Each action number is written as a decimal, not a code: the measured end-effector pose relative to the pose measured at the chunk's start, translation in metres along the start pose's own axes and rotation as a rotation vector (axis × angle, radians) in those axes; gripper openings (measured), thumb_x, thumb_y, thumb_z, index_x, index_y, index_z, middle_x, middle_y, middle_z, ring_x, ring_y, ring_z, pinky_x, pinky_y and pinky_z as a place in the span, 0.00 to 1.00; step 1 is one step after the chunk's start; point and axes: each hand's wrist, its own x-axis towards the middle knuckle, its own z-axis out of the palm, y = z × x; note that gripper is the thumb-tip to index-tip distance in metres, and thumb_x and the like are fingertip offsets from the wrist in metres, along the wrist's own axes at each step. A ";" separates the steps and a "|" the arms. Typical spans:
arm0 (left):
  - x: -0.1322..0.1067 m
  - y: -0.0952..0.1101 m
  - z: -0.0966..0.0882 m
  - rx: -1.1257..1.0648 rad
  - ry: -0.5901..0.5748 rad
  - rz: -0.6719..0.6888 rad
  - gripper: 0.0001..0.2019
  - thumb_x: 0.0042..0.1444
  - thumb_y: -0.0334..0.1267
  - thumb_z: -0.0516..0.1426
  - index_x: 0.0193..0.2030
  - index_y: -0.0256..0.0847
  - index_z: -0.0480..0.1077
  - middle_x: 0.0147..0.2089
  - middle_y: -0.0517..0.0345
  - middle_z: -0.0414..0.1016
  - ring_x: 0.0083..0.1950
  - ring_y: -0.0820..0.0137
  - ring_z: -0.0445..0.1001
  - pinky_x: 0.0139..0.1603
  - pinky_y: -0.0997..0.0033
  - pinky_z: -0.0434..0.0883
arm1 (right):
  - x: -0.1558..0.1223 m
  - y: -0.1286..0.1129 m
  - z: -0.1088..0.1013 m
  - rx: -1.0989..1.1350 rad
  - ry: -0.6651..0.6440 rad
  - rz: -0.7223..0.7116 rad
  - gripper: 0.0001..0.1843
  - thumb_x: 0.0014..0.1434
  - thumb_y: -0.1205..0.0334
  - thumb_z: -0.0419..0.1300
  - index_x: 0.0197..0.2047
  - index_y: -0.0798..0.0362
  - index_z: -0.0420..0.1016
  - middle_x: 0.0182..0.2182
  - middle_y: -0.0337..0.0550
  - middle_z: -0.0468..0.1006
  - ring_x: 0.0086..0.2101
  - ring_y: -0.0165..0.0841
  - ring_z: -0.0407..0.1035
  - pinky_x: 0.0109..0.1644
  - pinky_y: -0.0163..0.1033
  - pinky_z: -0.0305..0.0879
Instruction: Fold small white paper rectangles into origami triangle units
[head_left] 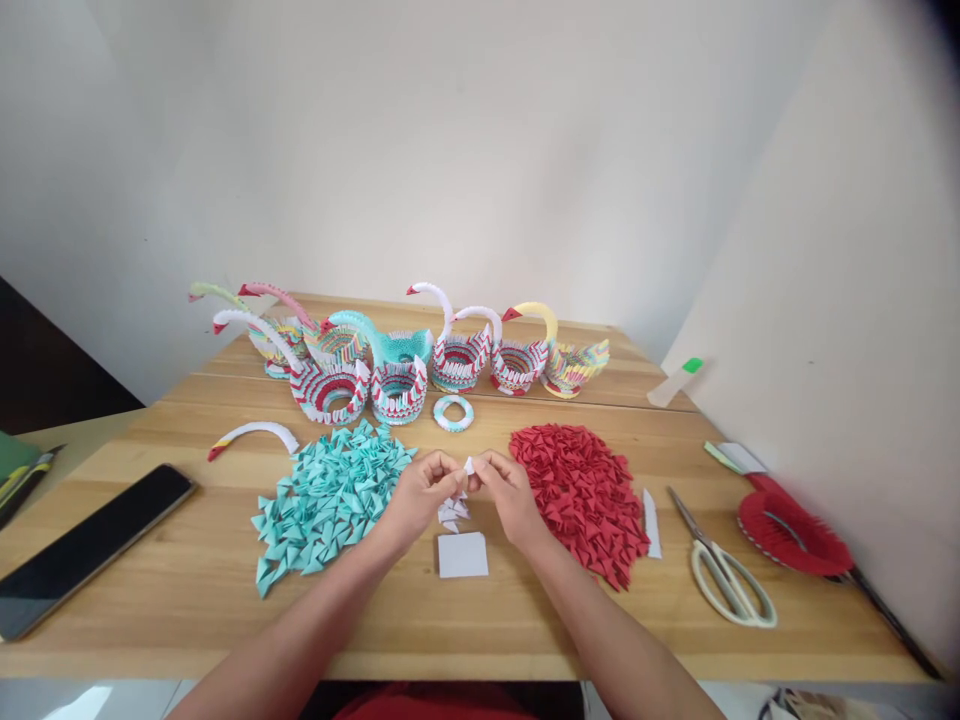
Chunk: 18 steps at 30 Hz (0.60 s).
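Note:
Between my fingertips is a small folded piece of white paper (469, 466). My left hand (431, 487) pinches it from one side and my right hand (504, 487) from the other, both closed. Just below them on the table lie a few small white folded pieces (452, 513), partly hidden by my left hand. Nearer to me is a stack of white paper rectangles (463, 555). A heap of teal folded paper triangles (334, 500) spreads left of my left hand. To the right of my right hand sits a heap of red folded triangles (574, 495).
Several folded-paper swans (330, 385) stand along the back, with a teal and white paper ring (454, 413) before them. A white curved paper neck (259, 432) and a phone (94, 545) lie left. Scissors (724, 575) and a red paper piece (795, 530) are right.

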 end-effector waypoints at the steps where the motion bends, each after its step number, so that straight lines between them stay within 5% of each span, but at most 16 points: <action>1: 0.000 0.000 0.000 0.004 0.014 -0.003 0.11 0.49 0.43 0.59 0.25 0.38 0.65 0.22 0.62 0.67 0.24 0.75 0.64 0.29 0.74 0.62 | 0.001 0.001 -0.001 0.034 -0.018 0.013 0.20 0.62 0.51 0.54 0.23 0.54 0.70 0.22 0.39 0.73 0.27 0.31 0.68 0.34 0.35 0.66; 6: 0.002 0.000 -0.003 0.042 0.107 -0.025 0.12 0.49 0.44 0.58 0.24 0.38 0.65 0.20 0.63 0.66 0.24 0.74 0.63 0.29 0.74 0.62 | 0.005 0.005 -0.007 0.107 -0.012 0.009 0.21 0.62 0.47 0.53 0.29 0.54 0.74 0.27 0.43 0.76 0.28 0.32 0.69 0.34 0.37 0.68; 18: 0.001 -0.005 0.000 -0.003 0.079 -0.041 0.12 0.50 0.43 0.59 0.24 0.38 0.66 0.20 0.64 0.66 0.23 0.75 0.64 0.30 0.74 0.62 | 0.004 0.006 -0.002 0.044 0.015 0.041 0.16 0.61 0.51 0.55 0.27 0.53 0.68 0.24 0.36 0.70 0.27 0.30 0.66 0.35 0.35 0.65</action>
